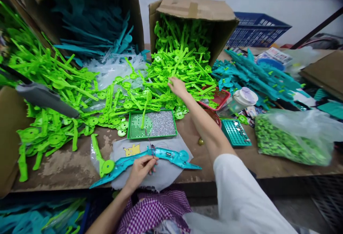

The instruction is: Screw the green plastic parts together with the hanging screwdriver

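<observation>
A blue bow-shaped plastic part (177, 156) lies across a grey-white cloth, with thin dark red wires at its middle. My left hand (142, 169) is closed in a pinch at its middle, by the wires. Farther off, my right hand (177, 86) reaches into the heap of bright green plastic parts (184, 62). Its fingers are bent together on a long green plastic part (158, 84); the fingertips are partly hidden. Between the hands stands a green tray (176, 134) of small silvery pieces, with a green part leaning in it.
Cardboard boxes (198, 7) spill blue and green parts at the back. To the right are a red basket (227, 96), a white-lidded jar (245, 96), a teal tray (235, 134) and a bag of small green pieces (289, 137). A grey tool-like object (48, 98) juts in from the left.
</observation>
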Available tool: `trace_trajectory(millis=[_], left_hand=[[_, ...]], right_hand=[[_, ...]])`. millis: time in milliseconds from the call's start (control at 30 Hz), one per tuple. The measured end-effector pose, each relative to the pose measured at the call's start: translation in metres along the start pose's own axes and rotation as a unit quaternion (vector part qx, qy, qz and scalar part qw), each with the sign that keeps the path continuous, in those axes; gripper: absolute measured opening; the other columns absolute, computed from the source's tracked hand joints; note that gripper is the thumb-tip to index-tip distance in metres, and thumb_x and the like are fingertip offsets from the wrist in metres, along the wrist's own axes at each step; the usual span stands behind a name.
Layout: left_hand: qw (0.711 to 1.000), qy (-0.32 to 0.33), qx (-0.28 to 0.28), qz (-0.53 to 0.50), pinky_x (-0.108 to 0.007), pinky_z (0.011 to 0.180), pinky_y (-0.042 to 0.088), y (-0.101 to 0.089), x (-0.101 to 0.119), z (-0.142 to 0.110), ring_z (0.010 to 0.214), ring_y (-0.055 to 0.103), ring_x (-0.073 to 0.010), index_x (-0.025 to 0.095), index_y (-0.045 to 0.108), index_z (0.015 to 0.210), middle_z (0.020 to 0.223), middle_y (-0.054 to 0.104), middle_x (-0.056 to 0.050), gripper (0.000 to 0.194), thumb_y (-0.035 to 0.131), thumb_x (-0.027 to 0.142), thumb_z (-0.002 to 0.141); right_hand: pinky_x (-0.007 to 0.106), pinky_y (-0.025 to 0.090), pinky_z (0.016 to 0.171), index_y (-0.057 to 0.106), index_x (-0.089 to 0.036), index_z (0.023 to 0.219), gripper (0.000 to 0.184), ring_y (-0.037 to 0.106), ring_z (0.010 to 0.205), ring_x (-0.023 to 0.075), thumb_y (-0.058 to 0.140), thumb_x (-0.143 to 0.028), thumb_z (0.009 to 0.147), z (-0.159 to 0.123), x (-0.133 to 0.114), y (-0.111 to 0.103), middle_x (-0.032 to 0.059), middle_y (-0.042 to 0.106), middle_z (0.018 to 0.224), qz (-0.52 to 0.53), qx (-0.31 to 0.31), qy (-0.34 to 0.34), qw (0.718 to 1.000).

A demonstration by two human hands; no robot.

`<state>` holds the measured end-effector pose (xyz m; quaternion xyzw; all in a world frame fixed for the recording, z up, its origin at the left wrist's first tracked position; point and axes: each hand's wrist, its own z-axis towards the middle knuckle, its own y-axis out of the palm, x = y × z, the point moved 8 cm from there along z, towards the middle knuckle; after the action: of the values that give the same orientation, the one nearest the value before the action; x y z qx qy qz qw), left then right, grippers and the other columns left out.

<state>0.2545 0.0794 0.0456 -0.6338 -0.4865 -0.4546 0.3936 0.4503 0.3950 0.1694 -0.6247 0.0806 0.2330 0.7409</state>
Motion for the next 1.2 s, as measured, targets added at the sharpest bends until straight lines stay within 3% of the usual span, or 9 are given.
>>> trace_trajectory(millis=[167,300,433,567,800,967,1067,1133,1200], left_hand=[[1.0,0.012,0.018,0.012,-0.032,0.073,0.055,-0.004,-0.01,-0.009,0.079,0.069,-0.0226,0.016,0.079,0.082,0.082,0.076,-0.011,0.054,0.065,0.068,0.085],[0.999,0.04,-0.005,0.025,-0.034,0.077,0.057,-0.01,-0.014,-0.014,0.082,0.071,-0.0238,0.018,0.08,0.078,0.084,0.077,-0.011,0.049,0.068,0.064,0.085],[0.997,0.053,-0.042,0.038,-0.035,0.076,0.057,-0.016,-0.014,-0.019,0.079,0.07,-0.0228,0.019,0.079,0.073,0.081,0.077,-0.01,0.046,0.068,0.062,0.086],[0.996,0.044,-0.067,0.049,-0.036,0.077,0.057,-0.016,-0.014,-0.02,0.08,0.07,-0.0232,0.019,0.08,0.076,0.082,0.077,-0.01,0.045,0.069,0.061,0.086],[0.998,0.039,-0.046,0.024,-0.036,0.079,0.057,-0.007,-0.017,-0.007,0.083,0.071,-0.024,0.019,0.078,0.071,0.083,0.077,-0.01,0.044,0.069,0.059,0.085],[0.999,0.035,-0.013,-0.001,-0.036,0.078,0.056,-0.007,-0.024,-0.003,0.082,0.071,-0.0244,0.019,0.077,0.071,0.081,0.076,-0.01,0.044,0.07,0.06,0.084],[1.0,0.03,0.0,-0.004,-0.035,0.077,0.057,-0.009,-0.026,-0.001,0.082,0.071,-0.0245,0.019,0.075,0.067,0.08,0.076,-0.01,0.047,0.07,0.062,0.084],[1.0,0.03,-0.002,0.008,-0.036,0.077,0.058,-0.009,-0.025,0.0,0.08,0.071,-0.0246,0.018,0.074,0.064,0.079,0.076,-0.01,0.051,0.069,0.065,0.083],[0.999,0.034,-0.008,0.027,-0.037,0.077,0.059,-0.007,-0.023,0.002,0.08,0.071,-0.0251,0.019,0.074,0.064,0.078,0.076,-0.011,0.054,0.067,0.069,0.083]], right_hand=[[0.056,0.034,0.115,0.073,-0.015,0.118,0.029,0.059,0.126,0.0347,0.055,-0.023,0.098,-0.04,-0.018,0.034,0.0178,0.069,0.133,-0.058,-0.033,-0.07,0.995],[0.054,0.037,0.111,0.07,-0.014,0.122,0.03,0.06,0.125,0.0336,0.057,-0.019,0.095,-0.074,-0.025,0.053,0.0181,0.067,0.133,-0.076,-0.081,-0.124,0.986],[0.056,0.039,0.11,0.069,-0.017,0.119,0.028,0.045,0.142,0.0369,0.06,-0.02,0.093,-0.076,-0.006,0.057,0.02,0.051,0.15,-0.022,-0.036,-0.063,0.997],[0.058,0.038,0.111,0.065,-0.019,0.118,0.027,0.047,0.141,0.0363,0.064,-0.022,0.091,-0.076,0.009,0.064,0.0188,0.057,0.142,0.044,-0.014,-0.024,0.999],[0.053,0.042,0.11,0.045,-0.014,0.14,0.067,0.057,0.13,0.0344,0.075,-0.03,0.082,-0.075,0.024,0.062,0.021,0.058,0.141,0.137,0.035,0.017,0.99],[0.056,0.041,0.112,0.05,-0.016,0.139,0.062,0.059,0.129,0.0356,0.073,-0.038,0.086,-0.081,0.02,0.059,0.0205,0.06,0.141,0.125,0.022,0.03,0.991],[0.057,0.036,0.116,0.061,-0.019,0.133,0.052,0.055,0.136,0.036,0.07,-0.046,0.089,-0.079,0.007,0.044,0.017,0.061,0.144,0.135,-0.028,-0.039,0.99],[0.051,0.038,0.117,0.064,-0.022,0.132,0.048,0.057,0.135,0.0308,0.061,-0.052,0.094,-0.066,0.003,0.027,0.0125,0.064,0.143,0.164,-0.042,-0.08,0.982],[0.047,0.041,0.116,0.062,-0.02,0.136,0.054,0.057,0.134,0.0281,0.047,-0.057,0.1,-0.037,0.014,0.008,0.0132,0.063,0.143,0.174,-0.004,-0.057,0.983]])
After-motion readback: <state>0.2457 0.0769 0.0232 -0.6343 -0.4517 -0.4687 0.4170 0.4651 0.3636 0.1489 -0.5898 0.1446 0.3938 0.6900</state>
